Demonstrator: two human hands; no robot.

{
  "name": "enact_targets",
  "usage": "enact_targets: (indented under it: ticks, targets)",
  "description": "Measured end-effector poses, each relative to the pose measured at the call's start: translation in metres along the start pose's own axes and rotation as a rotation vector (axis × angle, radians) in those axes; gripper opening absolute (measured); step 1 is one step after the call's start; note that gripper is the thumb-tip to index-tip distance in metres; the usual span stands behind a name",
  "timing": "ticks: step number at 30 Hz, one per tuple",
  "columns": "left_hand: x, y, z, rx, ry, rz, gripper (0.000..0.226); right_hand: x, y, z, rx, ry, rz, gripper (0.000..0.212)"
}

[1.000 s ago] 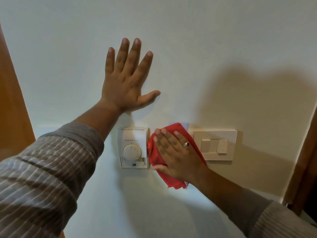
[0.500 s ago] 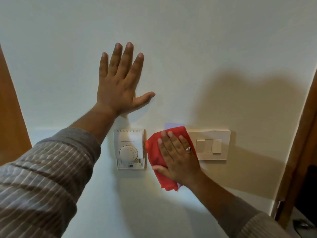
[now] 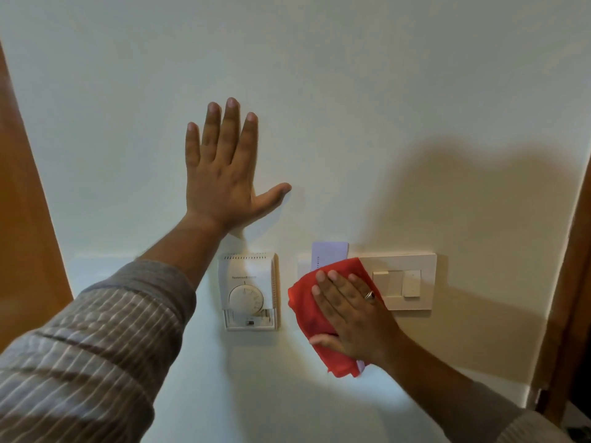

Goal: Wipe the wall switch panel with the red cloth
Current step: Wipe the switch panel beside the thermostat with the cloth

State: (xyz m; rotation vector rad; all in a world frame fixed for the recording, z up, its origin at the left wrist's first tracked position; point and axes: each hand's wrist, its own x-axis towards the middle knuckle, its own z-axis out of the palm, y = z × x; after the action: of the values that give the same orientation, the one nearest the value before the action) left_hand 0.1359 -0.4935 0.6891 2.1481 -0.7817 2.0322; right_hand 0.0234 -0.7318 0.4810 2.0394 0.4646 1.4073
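A cream switch panel [image 3: 412, 281] with two rockers is fixed to the pale wall, right of centre. My right hand [image 3: 350, 311] lies flat on the red cloth [image 3: 307, 302] and presses it against the wall, over the panel's left end. A pale card slot [image 3: 329, 254] sticks out above the cloth; most of it is hidden. My left hand [image 3: 224, 174] rests flat on the bare wall, fingers spread, up and to the left of the cloth, holding nothing.
A white dial thermostat [image 3: 248, 290] is mounted just left of the cloth. Wooden door frames border the wall at the far left [image 3: 22, 219] and far right [image 3: 575, 282]. My shadow falls on the wall to the right.
My right hand and the red cloth have slid down the wall, uncovering more of the card slot above. My left hand stays flat on the wall.
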Motion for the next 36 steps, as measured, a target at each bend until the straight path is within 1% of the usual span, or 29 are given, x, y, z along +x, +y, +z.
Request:
enact_targets:
  ticks: [2, 3, 5, 7, 9, 11, 13, 14, 15, 17, 19, 20, 21, 24, 25, 26, 28, 31, 34, 35, 36]
  targets:
    - [-0.001, 0.000, 0.000, -0.001, -0.001, -0.006, 0.107, 0.002, 0.013, -0.002, -0.008, -0.001, -0.112, 0.091]
    - [0.001, 0.000, 0.000, -0.002, -0.002, -0.005, 0.107, 0.004, 0.018, -0.004, -0.007, -0.006, -0.131, 0.088]
    - [0.000, 0.000, 0.000, -0.002, -0.009, -0.013, 0.107, 0.013, 0.015, -0.005, 0.015, -0.003, -0.063, 0.088]
    - [-0.001, 0.001, -0.001, 0.002, -0.012, -0.050, 0.109, 0.026, 0.000, -0.005, 0.015, -0.024, 0.038, 0.094]
    - [-0.001, 0.002, -0.003, -0.012, -0.018, -0.091, 0.111, 0.034, -0.011, -0.003, 0.018, -0.070, 0.039, 0.096]
    - [-0.001, 0.001, -0.004, -0.030, -0.043, -0.107, 0.113, 0.033, -0.006, -0.002, 0.036, -0.095, -0.099, 0.093]
    - [0.000, 0.000, -0.004, -0.042, -0.057, -0.117, 0.114, 0.028, 0.012, -0.002, 0.075, -0.074, -0.250, 0.088]
    - [0.000, 0.000, -0.005, -0.043, -0.057, -0.121, 0.114, 0.025, 0.020, -0.002, 0.097, -0.052, -0.277, 0.087]
    - [-0.001, -0.001, -0.005, -0.040, -0.059, -0.124, 0.114, 0.021, 0.025, -0.003, 0.112, -0.023, -0.251, 0.087]
    - [-0.001, -0.001, -0.005, -0.038, -0.070, -0.125, 0.114, 0.015, 0.021, -0.005, 0.083, 0.016, -0.100, 0.092]
    - [0.000, 0.000, -0.005, -0.043, -0.071, -0.125, 0.114, 0.009, 0.008, -0.003, 0.027, -0.002, 0.049, 0.098]
    - [0.000, 0.001, -0.005, -0.042, -0.071, -0.127, 0.114, 0.006, 0.001, -0.002, 0.019, -0.023, 0.078, 0.100]
    - [0.001, 0.001, -0.006, -0.043, -0.073, -0.128, 0.114, 0.003, -0.001, -0.001, 0.021, -0.039, 0.061, 0.100]
    - [0.001, 0.001, -0.007, -0.045, -0.084, -0.127, 0.114, -0.004, 0.020, -0.004, 0.051, -0.045, -0.180, 0.093]
    - [0.001, 0.001, -0.007, -0.042, -0.083, -0.127, 0.114, -0.006, 0.030, -0.005, 0.075, -0.049, -0.242, 0.091]
    - [0.000, 0.000, -0.008, -0.042, -0.084, -0.128, 0.114, -0.007, 0.035, -0.006, 0.093, -0.048, -0.263, 0.091]
    - [0.000, 0.002, -0.007, -0.050, -0.077, -0.130, 0.114, -0.006, 0.034, -0.006, 0.093, -0.022, -0.182, 0.097]
    - [0.002, 0.006, -0.008, -0.043, -0.068, -0.132, 0.113, 0.007, 0.011, -0.008, 0.026, -0.010, 0.039, 0.111]
    - [0.002, 0.005, -0.007, -0.032, -0.061, -0.134, 0.113, 0.029, -0.018, -0.005, 0.047, -0.091, 0.239, 0.112]
    - [0.001, 0.005, -0.007, -0.029, -0.060, -0.133, 0.113, 0.033, -0.025, -0.005, 0.071, -0.108, 0.267, 0.112]
    - [0.002, 0.004, -0.007, -0.027, -0.058, -0.134, 0.113, 0.036, -0.029, -0.005, 0.080, -0.120, 0.228, 0.112]
